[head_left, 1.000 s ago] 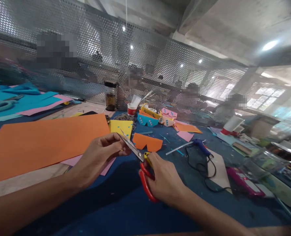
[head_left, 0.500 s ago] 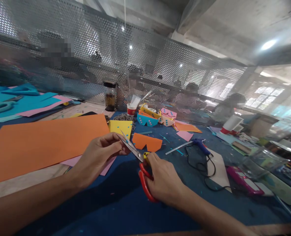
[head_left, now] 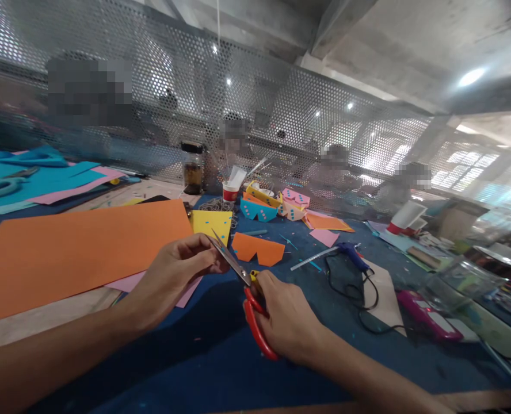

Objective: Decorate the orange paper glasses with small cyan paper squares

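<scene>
Two hands meet low over the blue table cover (head_left: 221,362). The right hand (head_left: 290,322) is clenched around the red handles of the scissors (head_left: 239,271), whose blades point up and left. The left hand (head_left: 173,273) pinches thumb and forefinger together right at the blades, on something too small to make out. A clean snip here, I judge, wants the pinching fingertips clear of the edges and the piece fed toward the pivot. Just beyond lie an orange cut-out (head_left: 258,248) and a yellow piece (head_left: 212,222), with the big orange sheet (head_left: 78,247) left and a glue gun (head_left: 350,256) right. Farther off, a jar (head_left: 193,168) stands before the perforated screen (head_left: 281,115).
</scene>
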`<state>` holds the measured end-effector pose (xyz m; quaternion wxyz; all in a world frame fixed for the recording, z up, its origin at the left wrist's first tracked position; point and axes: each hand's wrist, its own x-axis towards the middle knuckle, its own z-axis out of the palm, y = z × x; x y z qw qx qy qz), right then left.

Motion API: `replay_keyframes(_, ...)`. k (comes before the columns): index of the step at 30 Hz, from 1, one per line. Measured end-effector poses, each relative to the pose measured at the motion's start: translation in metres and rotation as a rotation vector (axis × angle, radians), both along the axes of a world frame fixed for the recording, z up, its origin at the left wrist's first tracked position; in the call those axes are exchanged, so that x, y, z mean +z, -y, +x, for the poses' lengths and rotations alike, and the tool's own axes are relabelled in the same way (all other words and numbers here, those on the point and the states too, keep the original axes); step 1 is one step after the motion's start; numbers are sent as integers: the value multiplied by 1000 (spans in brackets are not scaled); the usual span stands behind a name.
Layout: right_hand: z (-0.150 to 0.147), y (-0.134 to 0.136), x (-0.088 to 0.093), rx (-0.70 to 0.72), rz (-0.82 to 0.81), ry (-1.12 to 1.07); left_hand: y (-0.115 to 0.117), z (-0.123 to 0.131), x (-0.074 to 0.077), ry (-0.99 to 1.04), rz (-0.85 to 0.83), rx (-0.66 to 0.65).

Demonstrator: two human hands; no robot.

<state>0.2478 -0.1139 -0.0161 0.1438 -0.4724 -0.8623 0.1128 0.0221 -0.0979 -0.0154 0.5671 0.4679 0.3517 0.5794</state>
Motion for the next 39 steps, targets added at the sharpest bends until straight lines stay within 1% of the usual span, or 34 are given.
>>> replay_keyframes(11, -1, 3, 3, -17, -20, 8, 2, 2, 1, 15, -40, 5)
replay_keyframes(18, -1, 3, 5, -22, -36, 8, 1, 2, 0, -1, -26, 2)
replay_keyframes(39, 0, 4, 1, -47, -3, 19, 2, 3, 2, 17, -56, 18)
